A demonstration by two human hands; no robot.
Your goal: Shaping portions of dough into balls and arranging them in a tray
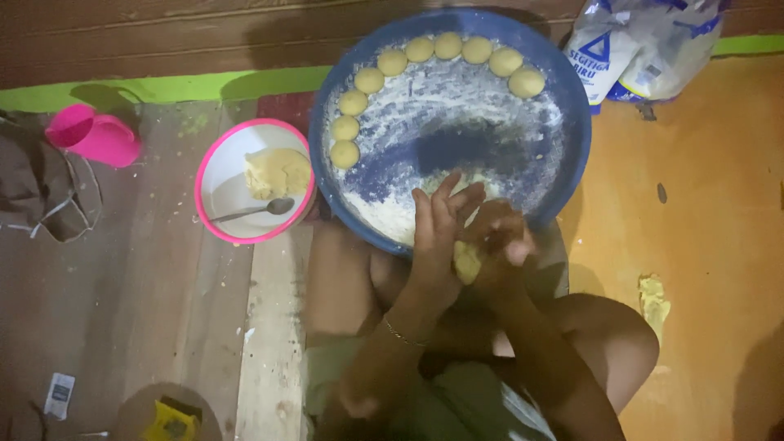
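Pressing a dough lump, apparently, both hands close beside the blue basin.

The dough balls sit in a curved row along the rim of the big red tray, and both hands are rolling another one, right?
Nearly. The head view shows the tray is blue, not red. The dough balls do sit in a curved row along its rim, and the left hand and right hand are rolling another dough piece.

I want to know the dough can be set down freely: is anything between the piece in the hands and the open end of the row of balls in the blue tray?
Nothing visible: the dough piece, held between both hands, faces only bare floured tray.
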